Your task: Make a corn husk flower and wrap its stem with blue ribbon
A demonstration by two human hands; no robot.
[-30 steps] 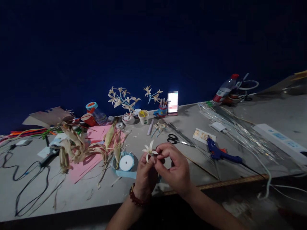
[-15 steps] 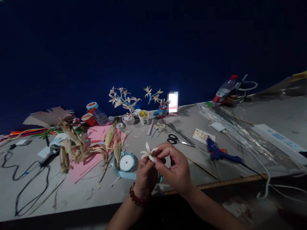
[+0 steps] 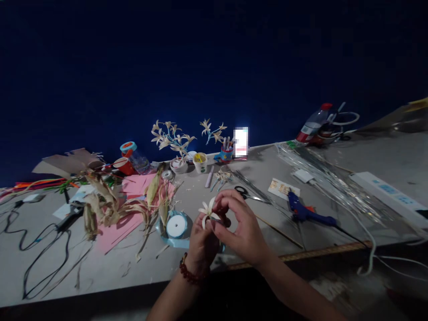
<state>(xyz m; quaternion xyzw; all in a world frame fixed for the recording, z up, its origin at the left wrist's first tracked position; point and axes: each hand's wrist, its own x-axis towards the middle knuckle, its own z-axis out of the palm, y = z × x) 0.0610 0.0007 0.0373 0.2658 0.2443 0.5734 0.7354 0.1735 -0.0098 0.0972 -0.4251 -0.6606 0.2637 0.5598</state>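
Ribbon wound into a round, light-blue roll with a flat white face is lying on the grey table. Just to the right of that roll, the left hand is pointing up, its fingers curling in and its arm reaching from below. A band of round, dark red beads is going around its wrist. Its thumb and fingers are pinching a small, cream-coloured flower with thin, pointed petals from below. The flower is sitting at the finger ends, its petals spreading out, near the roll and to its right. The right hand is leaning in from the side farther from the roll, with its wrist low and its knuckles up. Its thumb and pointing finger are bending toward each other at the petals; I can't tell if they are squeezing. Left of the roll, dry, tan corn husks are lying on flat pink paper. Black-handled metal scissors are lying behind the roll and to its right, and a dark blue plastic glue gun is resting well to its right.
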